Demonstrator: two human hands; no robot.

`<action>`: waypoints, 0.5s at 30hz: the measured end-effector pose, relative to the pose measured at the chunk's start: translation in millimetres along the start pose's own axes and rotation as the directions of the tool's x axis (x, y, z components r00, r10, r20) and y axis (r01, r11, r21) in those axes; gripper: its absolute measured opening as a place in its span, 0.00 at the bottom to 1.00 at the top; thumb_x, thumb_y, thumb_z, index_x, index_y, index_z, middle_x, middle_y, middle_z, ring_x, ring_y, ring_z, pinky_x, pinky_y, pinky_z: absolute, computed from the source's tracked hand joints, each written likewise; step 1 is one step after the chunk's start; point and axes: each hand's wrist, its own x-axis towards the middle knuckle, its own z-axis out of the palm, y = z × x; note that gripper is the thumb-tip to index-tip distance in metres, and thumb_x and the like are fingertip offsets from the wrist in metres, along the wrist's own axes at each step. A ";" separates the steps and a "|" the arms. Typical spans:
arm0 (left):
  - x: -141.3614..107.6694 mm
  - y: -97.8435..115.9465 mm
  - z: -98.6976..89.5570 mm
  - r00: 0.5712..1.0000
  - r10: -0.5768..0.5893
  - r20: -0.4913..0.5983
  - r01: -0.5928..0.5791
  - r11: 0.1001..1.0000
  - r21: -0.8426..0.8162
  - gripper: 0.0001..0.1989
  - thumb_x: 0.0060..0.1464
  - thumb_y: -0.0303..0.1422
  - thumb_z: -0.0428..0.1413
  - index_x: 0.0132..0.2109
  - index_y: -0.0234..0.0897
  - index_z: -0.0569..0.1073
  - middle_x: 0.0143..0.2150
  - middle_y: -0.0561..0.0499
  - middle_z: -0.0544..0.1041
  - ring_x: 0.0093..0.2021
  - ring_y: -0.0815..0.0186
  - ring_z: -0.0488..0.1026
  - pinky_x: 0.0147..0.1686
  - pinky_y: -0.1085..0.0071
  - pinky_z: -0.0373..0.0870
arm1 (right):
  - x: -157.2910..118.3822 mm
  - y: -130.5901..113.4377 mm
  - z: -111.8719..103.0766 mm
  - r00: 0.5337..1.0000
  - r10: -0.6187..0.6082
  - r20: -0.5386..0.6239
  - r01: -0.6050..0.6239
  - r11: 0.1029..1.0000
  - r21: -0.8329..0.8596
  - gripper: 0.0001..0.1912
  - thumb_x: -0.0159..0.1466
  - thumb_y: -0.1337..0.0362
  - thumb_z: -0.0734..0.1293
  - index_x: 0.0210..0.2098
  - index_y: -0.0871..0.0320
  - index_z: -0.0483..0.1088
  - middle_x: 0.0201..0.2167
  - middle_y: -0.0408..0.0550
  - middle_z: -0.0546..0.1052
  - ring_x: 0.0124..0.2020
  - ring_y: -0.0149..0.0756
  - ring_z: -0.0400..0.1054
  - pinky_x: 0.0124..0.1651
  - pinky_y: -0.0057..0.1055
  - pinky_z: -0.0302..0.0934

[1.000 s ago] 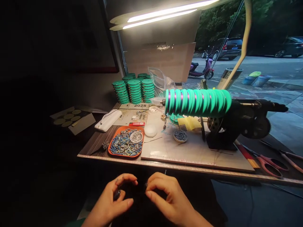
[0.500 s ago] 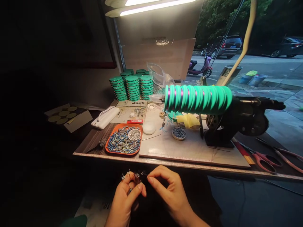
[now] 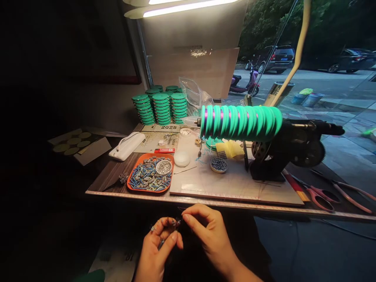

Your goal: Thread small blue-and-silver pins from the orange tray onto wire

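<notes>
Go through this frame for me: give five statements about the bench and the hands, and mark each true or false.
1. The left hand and right hand are in front of the bench's near edge. True.
2. The small dish of silvery pieces stands outside the orange tray. False: it sits inside the orange tray.
3. The lamp overhead is lit. True.
4. The green discs form one single stack. False: the green discs stand in several stacks.
5. The white case lies to the left of the red packet. True.
</notes>
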 end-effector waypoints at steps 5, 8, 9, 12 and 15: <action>1.3 -0.8 -3.9 0.983 -0.176 0.048 0.179 0.982 -0.063 0.21 0.39 0.45 0.63 0.35 0.36 0.69 0.16 0.60 0.63 0.14 0.81 0.44 0.16 0.81 0.39 | 2.5 0.4 -2.0 1.000 0.016 0.013 -0.016 1.000 0.004 0.15 0.55 0.56 0.66 0.26 0.64 0.74 0.25 0.45 0.74 0.28 0.22 0.65 0.33 0.17 0.59; 5.7 -4.4 -8.6 0.995 -0.085 0.052 0.084 0.996 0.025 0.20 0.39 0.46 0.63 0.32 0.35 0.70 0.16 0.59 0.63 0.14 0.80 0.49 0.15 0.81 0.44 | 1.0 -0.9 -2.5 0.999 -0.030 0.041 0.033 0.998 -0.056 0.13 0.57 0.58 0.65 0.26 0.63 0.74 0.25 0.44 0.74 0.28 0.22 0.66 0.33 0.17 0.58; 7.4 -5.8 -10.5 0.997 -0.041 0.064 0.037 0.997 0.069 0.19 0.40 0.45 0.63 0.31 0.35 0.71 0.16 0.58 0.64 0.16 0.78 0.53 0.17 0.80 0.49 | 0.4 -1.4 -2.6 0.997 -0.055 0.051 0.059 0.994 -0.087 0.12 0.57 0.59 0.65 0.27 0.62 0.74 0.25 0.44 0.74 0.28 0.22 0.66 0.33 0.16 0.58; 11.2 -9.2 -15.1 0.993 0.079 0.089 -0.092 0.984 0.154 0.14 0.43 0.43 0.62 0.30 0.36 0.72 0.18 0.55 0.68 0.21 0.72 0.63 0.27 0.76 0.62 | -1.0 -1.4 -2.7 0.987 -0.141 0.077 0.154 0.968 -0.200 0.09 0.59 0.64 0.63 0.28 0.61 0.74 0.26 0.43 0.74 0.29 0.21 0.67 0.33 0.16 0.58; 11.5 -11.5 -16.8 0.989 0.131 0.070 -0.141 0.976 0.165 0.12 0.44 0.40 0.62 0.30 0.37 0.72 0.20 0.55 0.69 0.22 0.70 0.65 0.28 0.74 0.64 | -1.1 0.9 -2.0 0.940 -0.316 0.129 0.341 0.870 -0.357 0.09 0.61 0.68 0.61 0.29 0.61 0.72 0.26 0.44 0.73 0.28 0.21 0.66 0.32 0.16 0.57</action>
